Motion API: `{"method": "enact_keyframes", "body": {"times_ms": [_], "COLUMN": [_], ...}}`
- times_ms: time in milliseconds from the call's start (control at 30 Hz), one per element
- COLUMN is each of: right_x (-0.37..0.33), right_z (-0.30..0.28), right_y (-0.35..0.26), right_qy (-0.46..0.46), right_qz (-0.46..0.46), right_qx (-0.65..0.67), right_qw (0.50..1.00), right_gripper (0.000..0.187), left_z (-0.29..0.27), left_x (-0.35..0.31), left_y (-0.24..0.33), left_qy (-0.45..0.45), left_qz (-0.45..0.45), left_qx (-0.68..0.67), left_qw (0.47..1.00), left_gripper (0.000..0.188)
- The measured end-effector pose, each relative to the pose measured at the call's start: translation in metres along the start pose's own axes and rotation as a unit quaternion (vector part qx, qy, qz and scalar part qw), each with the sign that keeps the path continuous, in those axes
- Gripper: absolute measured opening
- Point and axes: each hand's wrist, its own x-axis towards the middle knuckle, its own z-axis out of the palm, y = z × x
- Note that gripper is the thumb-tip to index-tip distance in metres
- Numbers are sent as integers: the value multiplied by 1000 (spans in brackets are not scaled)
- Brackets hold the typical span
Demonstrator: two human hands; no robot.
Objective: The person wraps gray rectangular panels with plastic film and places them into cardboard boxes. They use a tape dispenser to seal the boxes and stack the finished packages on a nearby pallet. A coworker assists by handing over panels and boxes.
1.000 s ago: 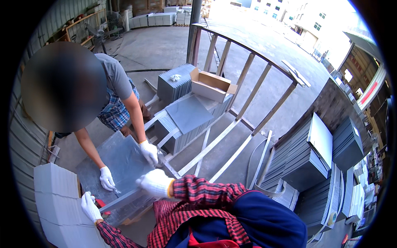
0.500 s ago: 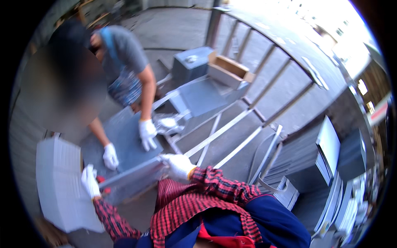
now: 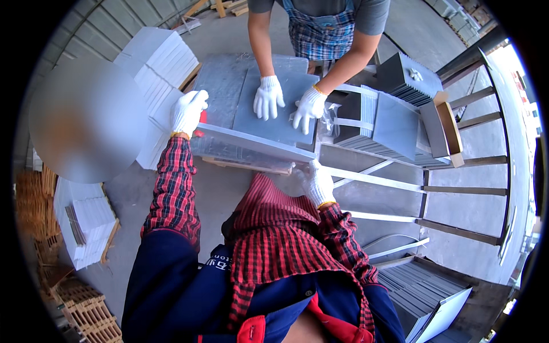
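Observation:
A large flat grey tile (image 3: 251,140) stands tilted on edge in front of me, at the near side of the worktable. My left hand (image 3: 189,112), in a white knit glove, is closed at its left end beside a small red thing (image 3: 202,118). At the right end my gloved right hand (image 3: 316,183) grips the lower corner with bent fingers; part of that grip is hidden. Across from me a co-worker in white gloves presses both hands (image 3: 269,98) on another dark grey tile (image 3: 240,123) lying flat on the table.
Pale stacked tiles (image 3: 166,57) stand left of the table. To the right are dark tile stacks (image 3: 394,123), an open cardboard box (image 3: 441,128) and a metal rack frame (image 3: 466,190). More tiles (image 3: 426,291) lean at lower right. Wooden pallets (image 3: 86,308) lie at lower left.
My view has swung left and down, so the table now sits more central. Both my hands remain at the ends of the tilted tile. The co-worker's hands have come closer together.

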Motion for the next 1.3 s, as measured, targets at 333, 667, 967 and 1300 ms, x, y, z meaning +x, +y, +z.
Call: {"method": "enact_keyframes", "body": {"times_ms": [333, 667, 967, 1300], "right_x": [16, 57, 58, 95], "right_z": [27, 57, 47, 25], "right_y": [25, 51, 21, -14], "right_qy": [17, -19, -36, -80], "right_qz": [8, -24, 60, 262], "right_qx": [36, 194, 271, 350], "right_qw": [999, 981, 960, 896], "right_gripper": [51, 25, 20, 21], "left_z": [-1, -8, 98, 112], "left_x": [-9, 17, 0, 47], "left_y": [2, -53, -172, -100], "left_qy": [5, -84, -90, 150], "left_qz": [-18, -71, -182, -293], "left_qx": [6, -690, -464, -375], "left_qw": [1000, 716, 863, 867], "left_gripper": [38, 48, 75, 53]}}
